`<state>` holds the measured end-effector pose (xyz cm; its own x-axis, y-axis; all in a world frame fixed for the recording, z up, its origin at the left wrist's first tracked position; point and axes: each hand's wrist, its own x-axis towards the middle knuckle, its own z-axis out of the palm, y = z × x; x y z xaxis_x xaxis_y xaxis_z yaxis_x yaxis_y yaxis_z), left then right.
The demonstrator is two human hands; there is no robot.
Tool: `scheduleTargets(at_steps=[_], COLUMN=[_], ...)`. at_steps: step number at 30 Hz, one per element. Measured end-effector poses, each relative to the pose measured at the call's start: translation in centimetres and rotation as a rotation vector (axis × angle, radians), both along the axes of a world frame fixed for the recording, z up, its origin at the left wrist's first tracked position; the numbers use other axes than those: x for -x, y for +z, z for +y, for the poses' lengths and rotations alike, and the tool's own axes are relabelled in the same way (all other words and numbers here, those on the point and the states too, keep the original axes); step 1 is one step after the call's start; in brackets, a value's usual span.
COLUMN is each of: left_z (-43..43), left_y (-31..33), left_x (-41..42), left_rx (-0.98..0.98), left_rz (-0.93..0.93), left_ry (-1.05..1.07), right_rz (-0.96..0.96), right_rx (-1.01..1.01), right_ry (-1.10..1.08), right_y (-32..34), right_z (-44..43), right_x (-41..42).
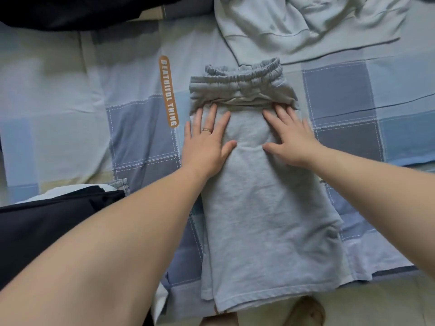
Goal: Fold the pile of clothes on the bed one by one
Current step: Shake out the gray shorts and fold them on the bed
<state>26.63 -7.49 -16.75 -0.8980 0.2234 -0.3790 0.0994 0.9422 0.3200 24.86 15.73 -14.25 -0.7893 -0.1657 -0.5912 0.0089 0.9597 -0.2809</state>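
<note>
Left hand (207, 143) flat on sweatpants (259, 220); right hand (292, 140) too.

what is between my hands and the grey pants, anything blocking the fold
Nothing visible. The left hand and right hand rest flat on the grey pants, just below the waistband. The pale sweatshirt lies beyond it, the dark clothes to the left, neither on the pants.

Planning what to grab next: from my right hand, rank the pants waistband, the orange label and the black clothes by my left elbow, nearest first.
1. Waistband, just beyond the right hand.
2. Orange label, to the left, past the left hand.
3. Black clothes, far lower left.
</note>
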Motion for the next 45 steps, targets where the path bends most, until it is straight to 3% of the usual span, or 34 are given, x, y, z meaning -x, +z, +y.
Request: scheduleTargets(at_steps=[3, 8, 11, 14, 17, 19, 23, 26, 31, 37, 45], left_z=[0.0, -0.3, 0.5, 1.6, 2.2, 2.8, 4.5, 5.0, 5.0, 5.7, 5.7], left_y=[0.9, 3.5, 4.6, 4.9, 4.5, 3.8, 3.2, 3.6, 4.5, 8.2, 19.2], left_x=[-5.5, -16.9, -21.8, -24.6, -27.6, -29.9, -32.7, -32.9, -34.5, -40.7, -49.3], left_rx=[-0.078, -0.168, -0.27, -0.439, -0.441, -0.45, -0.679, -0.666, -0.701, -0.706, -0.656], left_rz=[-0.043, -0.149, -0.233, -0.352, -0.429, -0.458, -0.508, -0.472, -0.451, -0.574, -0.835], left_ry=[0.142, 0.311, 0.532, 0.833, 0.898, 0.941, 1.218, 1.214, 1.246, 1.415, 1.617], right_rz=[0.016, -0.115, -0.068, -0.069, -0.157, -0.225, -0.402, -0.341, -0.296, -0.4, -0.557], right_rx=[0.033, 0.022, -0.029, 0.028, 0.091, 0.193, 0.432, 0.498, 0.789, 0.672, 0.534], right_ry=[-0.124, -0.268, -0.327, -0.623, -0.78, -0.814, -0.982, -1.031, -1.376, -1.426, -1.476], right_y=[0.9, 2.4, 2.9, 2.8, 2.6, 2.7, 3.4, 2.9, 2.6, 5.9, 17.3], right_z=[0.7, 2.1, 2.6, 4.3, 6.3, 7.0, 7.5, 7.4, 6.5, 7.2, 8.0], right_x=[-4.3, -15.0, -20.1, -23.6, -27.0, -29.0, -32.0, -32.8, -34.1, -40.1, -48.7])
